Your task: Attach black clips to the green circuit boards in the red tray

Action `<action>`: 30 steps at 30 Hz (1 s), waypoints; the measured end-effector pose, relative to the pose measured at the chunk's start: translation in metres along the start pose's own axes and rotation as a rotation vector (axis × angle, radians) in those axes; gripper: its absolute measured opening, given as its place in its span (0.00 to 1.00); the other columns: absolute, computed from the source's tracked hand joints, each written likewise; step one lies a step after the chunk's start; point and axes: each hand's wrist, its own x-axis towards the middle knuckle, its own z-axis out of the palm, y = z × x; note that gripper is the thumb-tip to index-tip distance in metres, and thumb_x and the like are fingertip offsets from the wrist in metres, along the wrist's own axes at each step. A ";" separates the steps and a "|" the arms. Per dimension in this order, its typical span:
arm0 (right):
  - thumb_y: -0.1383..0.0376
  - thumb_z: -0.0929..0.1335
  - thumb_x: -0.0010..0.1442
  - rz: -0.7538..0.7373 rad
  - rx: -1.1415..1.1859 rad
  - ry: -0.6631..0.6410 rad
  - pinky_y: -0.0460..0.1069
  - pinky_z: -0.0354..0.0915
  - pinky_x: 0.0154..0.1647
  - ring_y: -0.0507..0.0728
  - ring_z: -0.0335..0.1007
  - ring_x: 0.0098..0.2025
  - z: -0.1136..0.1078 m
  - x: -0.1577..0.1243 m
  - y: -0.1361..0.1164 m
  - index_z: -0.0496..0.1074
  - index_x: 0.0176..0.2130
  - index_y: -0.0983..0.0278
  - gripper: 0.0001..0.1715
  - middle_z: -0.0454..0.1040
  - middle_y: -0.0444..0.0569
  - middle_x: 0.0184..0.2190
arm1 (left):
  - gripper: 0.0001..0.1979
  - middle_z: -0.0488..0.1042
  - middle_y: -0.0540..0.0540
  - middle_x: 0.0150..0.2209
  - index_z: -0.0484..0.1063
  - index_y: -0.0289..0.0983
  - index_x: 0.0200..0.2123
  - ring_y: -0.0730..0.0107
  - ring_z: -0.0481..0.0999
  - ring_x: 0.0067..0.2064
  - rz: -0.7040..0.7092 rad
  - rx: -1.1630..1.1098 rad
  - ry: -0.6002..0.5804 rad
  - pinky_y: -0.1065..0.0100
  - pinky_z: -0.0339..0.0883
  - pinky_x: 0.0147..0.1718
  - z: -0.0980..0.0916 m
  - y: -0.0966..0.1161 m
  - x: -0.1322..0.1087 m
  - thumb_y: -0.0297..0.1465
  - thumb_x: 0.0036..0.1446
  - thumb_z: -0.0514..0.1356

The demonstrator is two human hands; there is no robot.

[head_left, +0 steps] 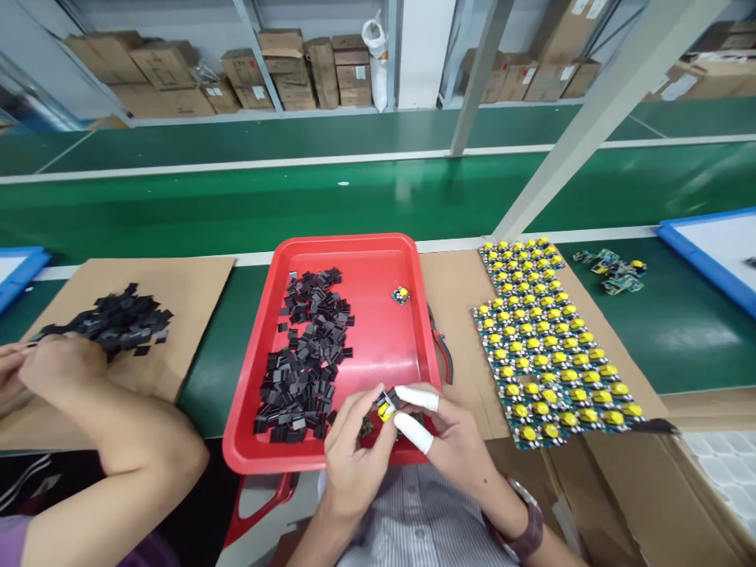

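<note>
Over the near edge of a red tray (378, 246), my left hand (357, 453) pinches a small circuit board (385, 411) with a yellow part on it. My right hand (452, 433), white covers on its thumb and forefinger, grips a small black plastic piece (392, 398) against that board. The two hands meet, and fingertips partly hide both parts. A heap of black plastic pieces (310, 346) fills the tray's left side. One loose board (400, 295) lies at its upper right. More boards sit partly hidden beneath my hands.
Rows of yellow-topped circuit boards (543, 342) cover cardboard (452, 315) on the right. Red-handled pliers (442, 356) lie beside the tray. Several loose boards (614, 270) are further right. At left, a co-worker's hand (64, 366) touches a black pile (127, 315). A slanted post (591, 130) rises behind.
</note>
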 end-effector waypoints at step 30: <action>0.72 0.66 0.65 -0.511 -1.116 -0.241 0.64 0.64 0.61 0.66 0.67 0.58 -0.041 0.162 -0.036 0.77 0.47 0.66 0.12 0.74 0.61 0.52 | 0.16 0.80 0.41 0.49 0.73 0.40 0.55 0.55 0.82 0.50 0.189 0.384 -0.062 0.57 0.79 0.49 -0.045 -0.025 0.009 0.34 0.65 0.62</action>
